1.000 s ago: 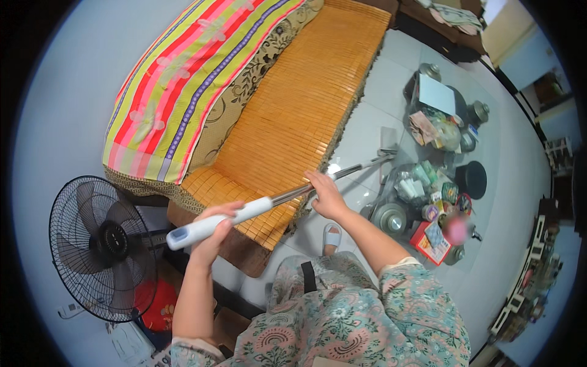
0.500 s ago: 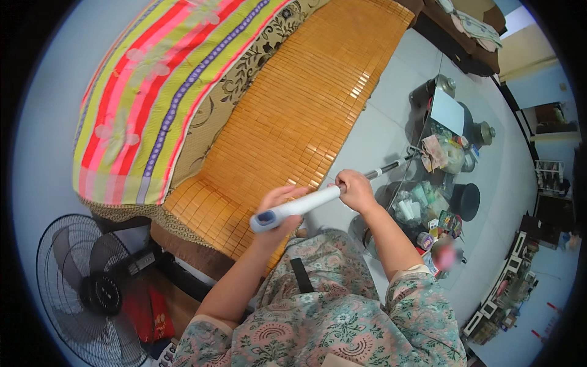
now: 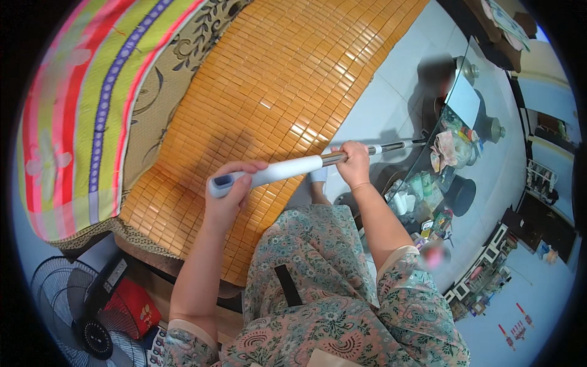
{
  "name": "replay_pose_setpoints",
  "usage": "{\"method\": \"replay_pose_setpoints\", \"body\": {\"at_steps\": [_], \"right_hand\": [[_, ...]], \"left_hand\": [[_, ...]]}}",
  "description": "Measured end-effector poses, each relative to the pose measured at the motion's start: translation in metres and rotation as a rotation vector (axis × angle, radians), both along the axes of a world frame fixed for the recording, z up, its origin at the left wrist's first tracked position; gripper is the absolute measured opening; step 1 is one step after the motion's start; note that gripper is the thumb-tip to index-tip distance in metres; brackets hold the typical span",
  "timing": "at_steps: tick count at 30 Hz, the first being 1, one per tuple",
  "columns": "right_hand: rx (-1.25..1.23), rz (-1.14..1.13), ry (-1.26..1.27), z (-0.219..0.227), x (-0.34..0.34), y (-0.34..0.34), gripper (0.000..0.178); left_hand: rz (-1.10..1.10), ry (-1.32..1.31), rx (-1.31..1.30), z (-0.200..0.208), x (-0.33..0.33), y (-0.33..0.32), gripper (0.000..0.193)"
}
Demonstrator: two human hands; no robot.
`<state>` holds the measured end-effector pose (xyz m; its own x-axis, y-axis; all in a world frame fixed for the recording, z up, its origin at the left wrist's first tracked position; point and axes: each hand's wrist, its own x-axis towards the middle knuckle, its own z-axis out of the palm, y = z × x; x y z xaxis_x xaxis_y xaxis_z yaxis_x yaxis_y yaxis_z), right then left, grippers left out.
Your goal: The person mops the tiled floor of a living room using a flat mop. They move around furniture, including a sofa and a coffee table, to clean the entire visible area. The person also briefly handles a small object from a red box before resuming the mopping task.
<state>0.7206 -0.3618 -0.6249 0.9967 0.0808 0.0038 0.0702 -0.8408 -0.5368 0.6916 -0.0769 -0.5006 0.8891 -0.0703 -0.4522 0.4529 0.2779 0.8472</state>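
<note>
A long metal pole with a thick white grip (image 3: 284,172) slants across in front of me, from the bamboo-tiled seat mat (image 3: 263,92) towards the glass table (image 3: 428,144). At its near end, by the hollow grey-blue tip, my left hand (image 3: 227,192) is wrapped round the white grip. Further along, my right hand (image 3: 356,164) is closed round the bare metal shaft. The pole's far end goes low by the table's edge, and what it carries there is too hidden to make out.
On and around the glass table are a white sheet (image 3: 463,101), a crumpled cloth (image 3: 441,150), bags and a dark round stool (image 3: 460,196). A black fan (image 3: 92,336) and a red bag (image 3: 133,306) stand at lower left. A striped towel (image 3: 116,73) covers the sofa back.
The pole's grip end has swung left and up over the mat, with both hands moving along. My left hand has closed more firmly round the grip. The whole view has shifted.
</note>
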Motion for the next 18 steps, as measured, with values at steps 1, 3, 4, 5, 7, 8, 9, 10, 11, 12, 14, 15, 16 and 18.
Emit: {"method": "replay_pose_setpoints", "body": {"at_steps": [1, 3, 4, 5, 7, 8, 9, 10, 11, 12, 14, 15, 16, 18], "right_hand": [[-0.008, 0.003, 0.007, -0.011, 0.003, -0.008, 0.026], [-0.033, 0.030, 0.004, -0.030, 0.013, -0.017, 0.026], [-0.035, 0.019, -0.031, -0.041, 0.020, -0.018, 0.026], [-0.038, 0.011, -0.061, -0.052, 0.026, -0.016, 0.027], [-0.100, -0.023, -0.143, -0.065, 0.040, -0.010, 0.028], [-0.095, -0.020, -0.149, -0.060, 0.037, -0.005, 0.028], [-0.086, -0.015, -0.168, -0.053, 0.043, 0.001, 0.028], [-0.077, -0.011, -0.187, -0.048, 0.047, 0.009, 0.029], [0.003, 0.061, -0.228, -0.041, 0.048, 0.022, 0.026], [0.082, 0.125, -0.272, -0.034, 0.048, 0.037, 0.024], [0.163, 0.179, -0.255, -0.009, 0.054, 0.069, 0.027], [0.177, 0.203, -0.274, -0.007, 0.057, 0.066, 0.026], [0.191, 0.225, -0.293, -0.008, 0.062, 0.061, 0.026], [0.133, 0.276, -0.244, -0.009, 0.069, 0.038, 0.024]], "left_hand": [[-0.010, 0.039, -0.008, -0.013, 0.005, -0.004, 0.015], [0.057, 0.000, -0.081, -0.038, 0.017, -0.010, 0.014], [0.094, -0.019, -0.117, -0.050, 0.022, -0.012, 0.014], [0.072, 0.008, -0.096, -0.059, 0.031, -0.010, 0.018], [0.080, -0.022, -0.065, -0.057, 0.050, -0.006, 0.014], [0.085, -0.028, -0.050, -0.055, 0.052, -0.004, 0.011], [0.112, -0.044, -0.035, -0.056, 0.049, 0.002, 0.013], [0.150, -0.067, -0.007, -0.050, 0.041, 0.013, 0.015], [0.189, -0.092, 0.023, -0.040, 0.035, 0.025, 0.017], [0.230, -0.126, 0.063, -0.024, 0.028, 0.040, 0.020], [0.361, -0.130, 0.112, 0.002, 0.014, 0.070, 0.023], [0.369, -0.109, 0.116, 0.007, 0.009, 0.067, 0.022], [0.374, -0.088, 0.121, 0.011, 0.006, 0.058, 0.021], [0.337, -0.025, 0.086, 0.011, 0.004, 0.035, 0.019]]}}
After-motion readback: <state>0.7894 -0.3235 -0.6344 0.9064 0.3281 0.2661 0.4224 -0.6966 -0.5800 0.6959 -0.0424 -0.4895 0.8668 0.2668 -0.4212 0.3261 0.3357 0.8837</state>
